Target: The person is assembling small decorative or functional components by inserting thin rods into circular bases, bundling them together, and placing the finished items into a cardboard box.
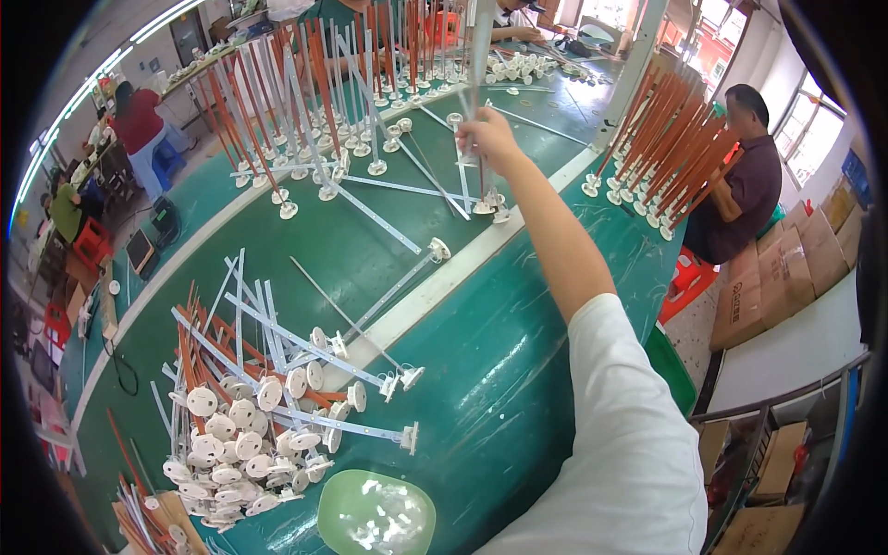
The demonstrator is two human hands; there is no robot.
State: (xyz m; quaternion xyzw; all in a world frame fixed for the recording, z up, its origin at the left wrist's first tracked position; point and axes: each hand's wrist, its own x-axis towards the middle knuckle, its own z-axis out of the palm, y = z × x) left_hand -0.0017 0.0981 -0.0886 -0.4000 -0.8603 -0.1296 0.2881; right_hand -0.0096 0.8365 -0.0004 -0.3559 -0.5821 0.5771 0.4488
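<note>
My right hand (488,135) reaches far out over the green table (518,370) and grips a thin grey rod (478,55) that stands upright, its white round base (485,205) near the table's pale middle strip. Around it stand many more upright rods (333,83), grey and orange, each on a white disc foot. My left hand is out of view. A heap of lying rods with white discs (250,407) sits at the near left. A pale green bowl (375,513) with small white parts lies at the near edge.
A seated person (740,176) at the right holds a bundle of orange rods (671,148). Cardboard boxes (786,268) are stacked beside that person. Other people work at the far left (139,129) and at the back. A red stool (684,277) stands by the table's right edge.
</note>
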